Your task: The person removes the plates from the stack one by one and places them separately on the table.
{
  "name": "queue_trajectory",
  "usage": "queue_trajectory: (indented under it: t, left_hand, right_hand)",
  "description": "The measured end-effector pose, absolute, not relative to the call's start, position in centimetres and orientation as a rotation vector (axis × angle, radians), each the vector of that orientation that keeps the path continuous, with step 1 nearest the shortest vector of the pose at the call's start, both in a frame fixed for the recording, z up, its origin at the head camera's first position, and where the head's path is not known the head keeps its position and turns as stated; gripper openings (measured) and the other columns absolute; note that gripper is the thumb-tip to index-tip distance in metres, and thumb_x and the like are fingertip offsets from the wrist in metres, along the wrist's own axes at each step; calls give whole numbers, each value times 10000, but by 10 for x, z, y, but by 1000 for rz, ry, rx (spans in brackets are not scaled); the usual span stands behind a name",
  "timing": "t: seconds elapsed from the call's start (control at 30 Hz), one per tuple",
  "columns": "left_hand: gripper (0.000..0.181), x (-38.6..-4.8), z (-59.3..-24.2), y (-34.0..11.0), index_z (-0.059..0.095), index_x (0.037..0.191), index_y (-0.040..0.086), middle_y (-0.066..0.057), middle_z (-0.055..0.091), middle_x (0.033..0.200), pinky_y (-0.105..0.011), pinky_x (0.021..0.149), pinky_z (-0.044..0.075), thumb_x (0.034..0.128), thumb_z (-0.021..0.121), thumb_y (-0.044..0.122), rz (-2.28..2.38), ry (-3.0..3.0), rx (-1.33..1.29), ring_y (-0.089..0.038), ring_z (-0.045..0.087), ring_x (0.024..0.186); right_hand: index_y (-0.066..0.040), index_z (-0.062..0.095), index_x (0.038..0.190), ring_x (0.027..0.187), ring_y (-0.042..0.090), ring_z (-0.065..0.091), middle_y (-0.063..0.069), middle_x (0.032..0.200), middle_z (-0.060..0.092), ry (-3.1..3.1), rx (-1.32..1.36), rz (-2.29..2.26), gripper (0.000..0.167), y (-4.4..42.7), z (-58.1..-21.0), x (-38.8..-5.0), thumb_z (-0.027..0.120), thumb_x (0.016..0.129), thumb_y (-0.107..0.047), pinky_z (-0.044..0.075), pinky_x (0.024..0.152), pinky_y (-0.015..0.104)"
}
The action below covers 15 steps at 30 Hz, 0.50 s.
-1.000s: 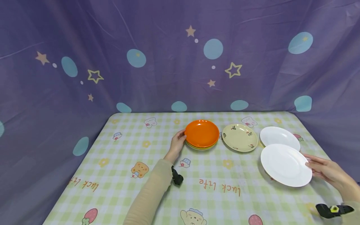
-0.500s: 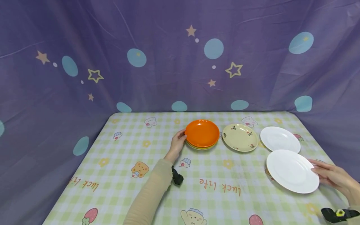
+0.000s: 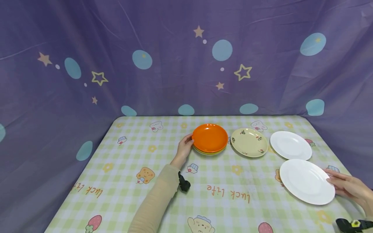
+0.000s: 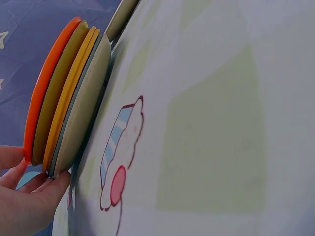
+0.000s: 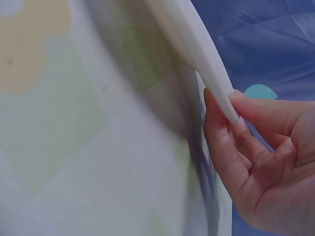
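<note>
My left hand point(image 3: 184, 148) holds the left edge of a stack of plates, with an orange plate point(image 3: 209, 138) on top. From the side, the left wrist view shows olive, yellow and grey-green plates beneath it and a pale plate point(image 4: 84, 110) at the bottom; fingers touch the rims. At the right, my right hand point(image 3: 348, 186) pinches the rim of a white plate point(image 3: 307, 182) between thumb and fingers. In the right wrist view this white plate point(image 5: 199, 44) is tilted, its rim at the hand standing off the cloth.
A cream plate with small printed motifs point(image 3: 249, 142) lies right of the stack. Another white plate point(image 3: 290, 145) lies behind the held one. The table wears a green checked cloth point(image 3: 221, 210); a purple curtain point(image 3: 175, 90) hangs behind it.
My right hand has moved the white plate toward the front right, so it no longer overlaps much of the other white plate. The left hand and the stack have stayed in place.
</note>
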<state>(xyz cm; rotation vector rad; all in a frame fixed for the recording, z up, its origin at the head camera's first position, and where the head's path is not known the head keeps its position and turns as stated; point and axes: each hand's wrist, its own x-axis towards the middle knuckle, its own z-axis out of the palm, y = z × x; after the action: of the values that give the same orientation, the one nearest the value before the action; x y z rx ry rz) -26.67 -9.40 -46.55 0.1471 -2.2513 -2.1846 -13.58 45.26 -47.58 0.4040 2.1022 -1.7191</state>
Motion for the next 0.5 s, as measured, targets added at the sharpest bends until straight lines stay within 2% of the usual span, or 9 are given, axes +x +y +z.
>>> queue_trajectory:
  t: [0.2, 0.4, 0.5]
  left_hand:
    - [365, -266, -464, -93, 479, 1264, 58, -112, 436, 1323, -314, 974, 389, 899, 464, 48, -2166, -2262, 170, -211, 402, 1213]
    - [367, -267, -464, -92, 479, 1265, 63, -106, 436, 1324, -313, 973, 391, 899, 465, 52, -2158, -2270, 176, -207, 403, 1213]
    - [365, -267, -465, -92, 481, 1264, 69, -102, 437, 1324, -312, 970, 393, 900, 463, 54, -2154, -2277, 179, -206, 405, 1211]
  right_hand:
    - [-563, 531, 767, 713, 93, 635, -280, 768, 546, 2053, 440, -1782, 291, 456, -481, -134, 692, 738, -322, 547, 648, 307]
    - [-588, 487, 749, 698, 119, 638, -288, 761, 524, 2102, 460, -1742, 312, 462, -487, -132, 711, 693, -379, 547, 630, 310]
    - [-582, 493, 765, 714, 130, 642, -278, 776, 532, 2088, 432, -1756, 321, 465, -490, -132, 696, 732, -337, 546, 639, 341]
